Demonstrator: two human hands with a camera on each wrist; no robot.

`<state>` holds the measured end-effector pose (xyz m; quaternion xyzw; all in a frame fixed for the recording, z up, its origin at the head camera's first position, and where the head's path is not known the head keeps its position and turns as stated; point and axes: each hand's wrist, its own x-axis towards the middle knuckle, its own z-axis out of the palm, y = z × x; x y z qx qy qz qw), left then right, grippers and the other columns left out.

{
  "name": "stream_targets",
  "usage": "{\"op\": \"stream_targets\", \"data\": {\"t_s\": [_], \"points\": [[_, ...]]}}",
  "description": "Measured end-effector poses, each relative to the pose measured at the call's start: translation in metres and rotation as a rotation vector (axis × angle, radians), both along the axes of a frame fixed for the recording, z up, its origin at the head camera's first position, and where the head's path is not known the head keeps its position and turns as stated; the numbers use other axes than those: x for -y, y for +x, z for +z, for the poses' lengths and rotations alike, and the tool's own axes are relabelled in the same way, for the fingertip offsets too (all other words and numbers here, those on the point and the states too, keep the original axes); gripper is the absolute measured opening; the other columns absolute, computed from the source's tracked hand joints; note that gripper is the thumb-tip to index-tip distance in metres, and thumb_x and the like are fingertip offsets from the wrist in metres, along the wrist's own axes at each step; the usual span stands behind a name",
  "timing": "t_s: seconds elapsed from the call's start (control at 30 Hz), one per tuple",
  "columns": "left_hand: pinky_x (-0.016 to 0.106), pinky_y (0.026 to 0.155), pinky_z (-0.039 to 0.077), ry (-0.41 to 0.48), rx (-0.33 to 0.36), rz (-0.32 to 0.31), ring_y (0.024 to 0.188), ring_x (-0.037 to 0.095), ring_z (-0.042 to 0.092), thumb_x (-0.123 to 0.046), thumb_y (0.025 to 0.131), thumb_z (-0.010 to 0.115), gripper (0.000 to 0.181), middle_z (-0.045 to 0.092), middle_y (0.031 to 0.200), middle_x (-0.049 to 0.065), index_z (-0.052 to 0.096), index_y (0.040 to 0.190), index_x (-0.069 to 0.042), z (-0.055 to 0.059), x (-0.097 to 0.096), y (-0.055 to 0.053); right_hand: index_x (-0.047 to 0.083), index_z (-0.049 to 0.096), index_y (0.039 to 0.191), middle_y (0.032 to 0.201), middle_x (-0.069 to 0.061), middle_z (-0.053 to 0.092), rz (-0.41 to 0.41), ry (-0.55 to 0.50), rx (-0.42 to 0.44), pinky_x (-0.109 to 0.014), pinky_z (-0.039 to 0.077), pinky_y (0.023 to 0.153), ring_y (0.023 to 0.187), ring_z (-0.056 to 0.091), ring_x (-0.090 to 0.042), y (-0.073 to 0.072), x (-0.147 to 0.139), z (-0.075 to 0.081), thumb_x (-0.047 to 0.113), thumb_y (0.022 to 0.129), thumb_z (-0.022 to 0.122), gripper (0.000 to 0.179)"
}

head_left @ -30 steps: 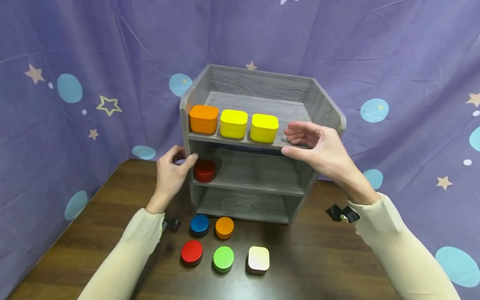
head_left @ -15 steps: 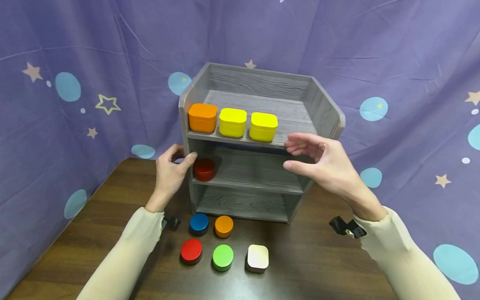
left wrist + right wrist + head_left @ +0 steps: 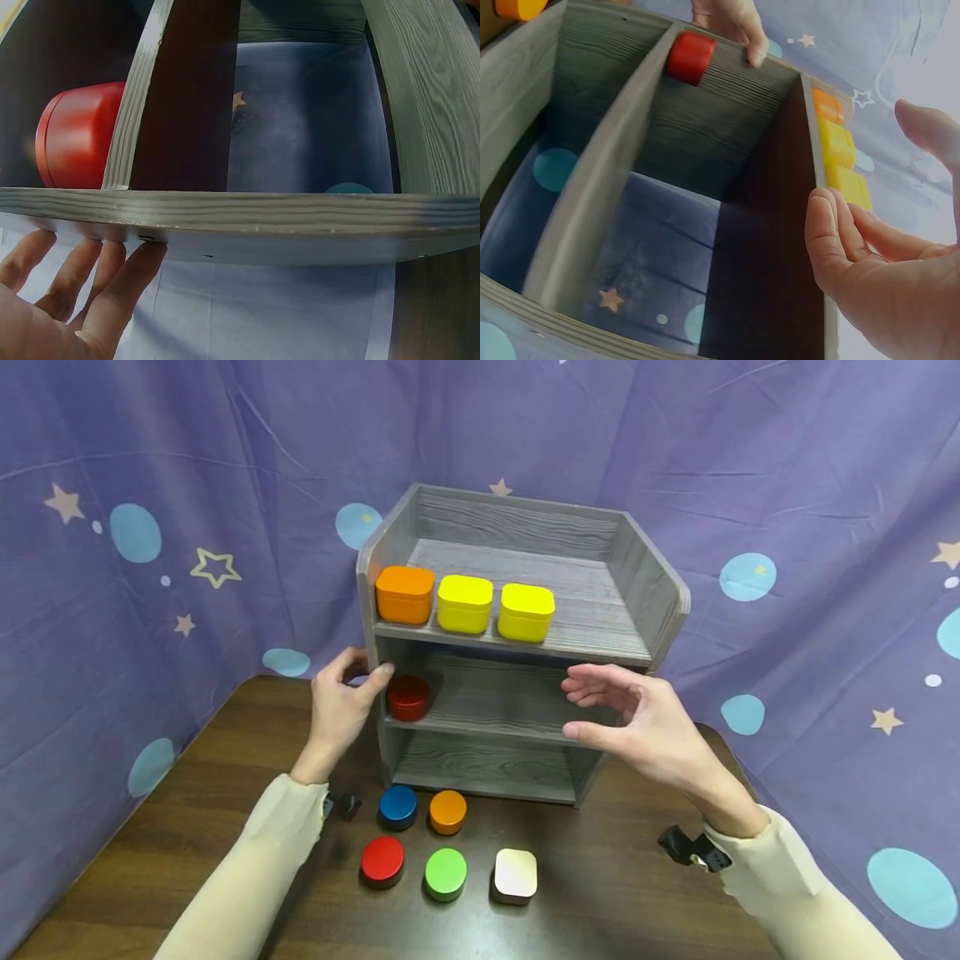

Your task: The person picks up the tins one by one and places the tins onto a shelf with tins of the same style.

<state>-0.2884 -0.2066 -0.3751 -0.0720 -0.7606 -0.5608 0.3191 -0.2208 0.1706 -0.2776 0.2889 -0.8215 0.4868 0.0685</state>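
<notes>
My left hand (image 3: 339, 710) holds the left side panel of a grey wooden shelf unit (image 3: 517, 560), thumb at its front edge. In the left wrist view, the left fingers (image 3: 112, 300) touch the panel's outer face. Nothing is in my right hand (image 3: 637, 722), which hovers before the right part of the middle level, fingers apart from the thumb. On the top level an orange square tin (image 3: 405, 596) and two yellow square tins, a left one (image 3: 465, 604) and a right one (image 3: 526, 613), stand in a row. A red round tin (image 3: 408, 698) sits at the middle level's left end.
On the brown table (image 3: 615, 877) before the unit lie a blue round tin (image 3: 397, 807), an orange round tin (image 3: 447, 812), a red round tin (image 3: 382, 862), a green round tin (image 3: 446, 874) and a cream square tin (image 3: 515, 875). A purple curtain (image 3: 817, 485) hangs behind.
My right hand has come down from beside the right yellow tin at the top level to the height of the middle level. The left hand keeps its hold on the side panel.
</notes>
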Motion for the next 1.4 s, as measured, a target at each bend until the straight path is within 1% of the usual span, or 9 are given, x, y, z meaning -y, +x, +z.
{"op": "stream_targets", "data": {"t_s": [0.2,0.33,0.5,0.63,0.73,0.97,1.2,1.4], "points": [[0.006,0.077,0.052,-0.002,-0.001,-0.004,0.087,-0.008,0.064,-0.017,0.095,0.079,0.027,0.074,0.102,0.029,0.075,0.109,0.006,0.0,0.0,0.0,0.002,0.068,0.141,0.131,-0.017,0.077,0.011,0.011,0.039,-0.015,0.056,0.099,0.11,0.073,-0.001,0.004,-0.001,-0.015,0.004,0.089,0.087,0.055],[0.007,0.077,0.052,-0.001,-0.001,-0.002,0.087,-0.008,0.065,-0.018,0.094,0.079,0.027,0.074,0.102,0.028,0.075,0.109,0.005,0.0,0.0,0.0,-0.001,0.067,0.141,0.132,-0.023,0.076,0.034,-0.011,0.065,-0.017,0.057,0.101,0.111,0.073,-0.003,0.005,-0.001,-0.029,0.003,0.088,0.087,0.056],[0.008,0.078,0.053,-0.003,-0.003,-0.002,0.088,-0.007,0.065,-0.018,0.095,0.079,0.028,0.074,0.102,0.027,0.075,0.109,0.005,0.0,0.001,0.001,-0.004,0.066,0.14,0.132,-0.028,0.075,0.043,-0.01,0.082,-0.018,0.057,0.1,0.11,0.073,-0.002,0.004,-0.001,-0.047,0.003,0.087,0.088,0.057],[0.009,0.078,0.054,-0.002,-0.006,-0.003,0.088,-0.006,0.065,-0.018,0.095,0.079,0.026,0.074,0.102,0.026,0.076,0.109,0.004,0.0,0.0,0.001,-0.008,0.065,0.14,0.129,-0.024,0.077,0.051,-0.009,0.088,-0.019,0.058,0.099,0.109,0.072,0.0,0.003,0.0,-0.061,0.003,0.087,0.088,0.058],[0.009,0.078,0.054,0.002,-0.005,-0.007,0.088,-0.006,0.066,-0.018,0.095,0.079,0.027,0.074,0.103,0.026,0.076,0.109,0.004,-0.001,0.0,0.001,-0.01,0.065,0.139,0.128,-0.023,0.077,0.064,-0.015,0.092,-0.022,0.059,0.099,0.109,0.072,0.001,0.003,0.0,-0.071,0.002,0.087,0.088,0.059],[0.008,0.078,0.053,0.0,-0.005,-0.002,0.088,-0.006,0.065,-0.019,0.094,0.079,0.027,0.074,0.102,0.027,0.075,0.108,0.005,-0.001,0.0,0.0,-0.006,0.066,0.139,0.128,-0.023,0.077,0.079,-0.019,0.128,-0.024,0.059,0.1,0.109,0.071,0.0,0.006,0.0,-0.096,0.004,0.086,0.089,0.059],[0.007,0.077,0.052,0.004,-0.011,-0.001,0.087,-0.006,0.065,-0.018,0.094,0.079,0.028,0.074,0.102,0.028,0.075,0.108,0.005,-0.001,0.0,0.001,-0.008,0.064,0.14,0.128,-0.025,0.077,0.107,-0.027,0.162,-0.025,0.06,0.1,0.111,0.071,0.002,0.01,0.0,-0.122,0.005,0.086,0.089,0.06],[0.009,0.078,0.054,0.007,-0.009,-0.006,0.089,-0.006,0.065,-0.017,0.094,0.079,0.027,0.074,0.103,0.027,0.075,0.109,0.005,-0.001,-0.001,0.0,-0.01,0.065,0.139,0.127,-0.025,0.077,0.1,-0.013,0.198,-0.025,0.06,0.099,0.109,0.07,0.003,0.014,0.0,-0.144,0.008,0.087,0.089,0.059]]}}
